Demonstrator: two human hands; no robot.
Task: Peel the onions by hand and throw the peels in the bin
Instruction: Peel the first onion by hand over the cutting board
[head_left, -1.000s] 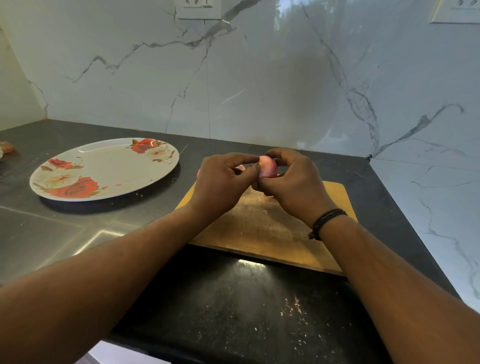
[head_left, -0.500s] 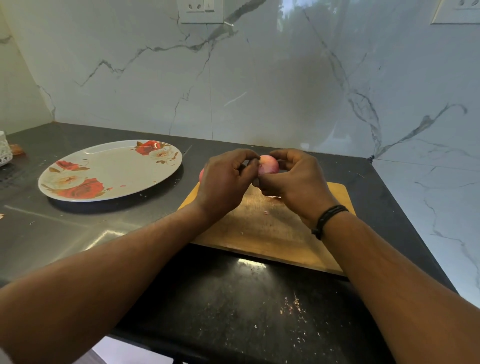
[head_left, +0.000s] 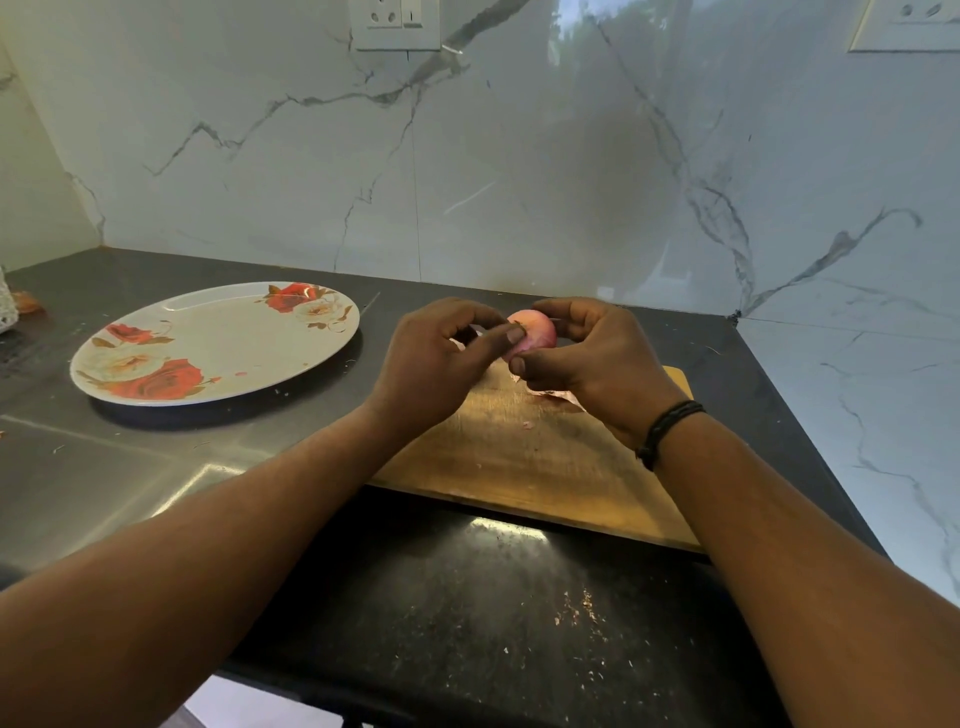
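Note:
A small pink onion (head_left: 536, 330) is held up above the far end of the wooden cutting board (head_left: 524, 462). My right hand (head_left: 592, 364) grips it from the right, thumb below and fingers curled over the top. My left hand (head_left: 436, 364) is at its left side, with thumb and forefinger pinching at the onion's skin. Bits of pink peel (head_left: 563, 397) lie on the board under my right hand. No bin is in view.
A large white plate (head_left: 218, 343) with red roses lies on the dark countertop (head_left: 467, 613) to the left. A marble wall closes the back and right. Peel crumbs dot the counter near its front edge. A white object (head_left: 6, 309) shows at the far left edge.
My hands have stayed at the onion, the left fingers shifting slightly on its skin. The camera view has drifted a little to the left and up.

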